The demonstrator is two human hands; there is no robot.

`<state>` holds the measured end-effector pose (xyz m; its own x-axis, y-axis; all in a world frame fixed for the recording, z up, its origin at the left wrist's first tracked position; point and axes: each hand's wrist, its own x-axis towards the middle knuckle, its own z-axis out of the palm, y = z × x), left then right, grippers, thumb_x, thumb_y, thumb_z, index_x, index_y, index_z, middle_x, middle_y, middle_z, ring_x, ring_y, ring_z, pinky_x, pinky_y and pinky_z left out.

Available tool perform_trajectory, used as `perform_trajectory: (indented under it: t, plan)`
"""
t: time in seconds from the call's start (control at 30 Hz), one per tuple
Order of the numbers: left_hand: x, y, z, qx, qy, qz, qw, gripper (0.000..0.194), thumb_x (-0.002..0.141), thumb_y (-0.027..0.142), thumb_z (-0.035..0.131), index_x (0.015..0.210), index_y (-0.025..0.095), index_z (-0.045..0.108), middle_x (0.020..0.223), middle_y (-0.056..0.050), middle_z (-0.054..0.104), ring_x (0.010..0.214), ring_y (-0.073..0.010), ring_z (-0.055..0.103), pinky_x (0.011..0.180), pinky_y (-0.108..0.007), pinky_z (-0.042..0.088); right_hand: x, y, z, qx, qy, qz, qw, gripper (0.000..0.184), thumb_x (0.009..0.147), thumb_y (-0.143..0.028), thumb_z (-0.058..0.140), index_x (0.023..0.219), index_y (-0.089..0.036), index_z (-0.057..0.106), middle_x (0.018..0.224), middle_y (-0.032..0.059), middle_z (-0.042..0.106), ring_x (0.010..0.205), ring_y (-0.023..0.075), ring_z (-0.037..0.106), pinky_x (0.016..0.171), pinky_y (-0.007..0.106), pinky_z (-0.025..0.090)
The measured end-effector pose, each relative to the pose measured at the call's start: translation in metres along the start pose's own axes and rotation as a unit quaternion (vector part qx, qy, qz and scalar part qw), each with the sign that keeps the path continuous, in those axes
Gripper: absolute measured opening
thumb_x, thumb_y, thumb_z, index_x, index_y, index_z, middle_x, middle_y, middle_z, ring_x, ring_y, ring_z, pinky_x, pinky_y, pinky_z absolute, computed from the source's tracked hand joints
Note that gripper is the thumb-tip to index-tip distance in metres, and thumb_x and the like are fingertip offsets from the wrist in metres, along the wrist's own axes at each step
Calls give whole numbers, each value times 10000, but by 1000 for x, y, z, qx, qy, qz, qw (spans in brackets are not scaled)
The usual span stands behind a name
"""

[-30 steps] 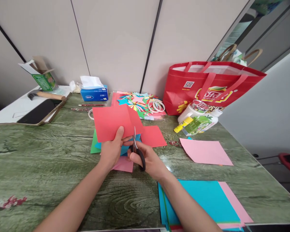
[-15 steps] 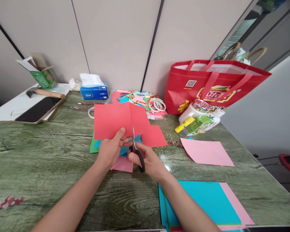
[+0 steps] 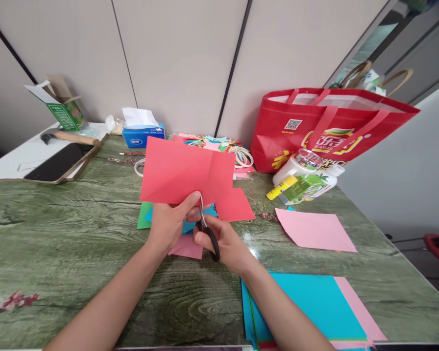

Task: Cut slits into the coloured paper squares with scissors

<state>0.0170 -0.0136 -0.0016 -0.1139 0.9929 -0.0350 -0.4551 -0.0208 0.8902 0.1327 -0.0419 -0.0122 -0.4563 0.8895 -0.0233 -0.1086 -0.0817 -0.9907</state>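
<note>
Left hand (image 3: 167, 223) pinches red sheet (image 3: 183, 170); right hand (image 3: 229, 243) grips scissors (image 3: 214, 243). White tissue (image 3: 139, 117) pokes from blue box (image 3: 151, 137). Red bag (image 3: 272, 139): contents hidden.

The bare left arm (image 3: 111, 292) and right arm (image 3: 283, 304) reach forward, close together at the grips. The left grip (image 3: 171, 218) pinches, thumb (image 3: 190, 199) on top and fingers (image 3: 193, 212) under. The right grip (image 3: 225, 241) is curled, fingers bent.
</note>
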Motion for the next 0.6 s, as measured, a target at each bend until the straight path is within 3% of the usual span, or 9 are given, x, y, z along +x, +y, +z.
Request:
perform_trajectory:
  t: [0.17,0.37,0.6]
  plan:
    - [-1,-6,0,6,53,-20,998,293,624,302,655,866,152,586,847,-70,671,727,-251,646,607,-374,546,-1,2,1,-16,1,-7,1000,329,704,-395,603,949,-179,568,685,-22,448,611,108,389,565,224,334]
    - [-1,-10,0,-3,48,-12,999,283,646,324,634,880,174,580,827,-62,673,772,-256,641,626,-366,537,0,-1,3,-13,3,-9,1000,320,685,-412,614,892,-170,579,658,-27,433,581,102,378,535,222,320]
    - [-4,-13,-1,107,93,18,990,237,648,389,610,738,169,601,683,-22,633,649,-201,625,564,-309,523,2,-1,6,-14,21,-16,1000,351,643,-415,650,879,-165,575,636,-35,421,563,99,357,497,214,304]
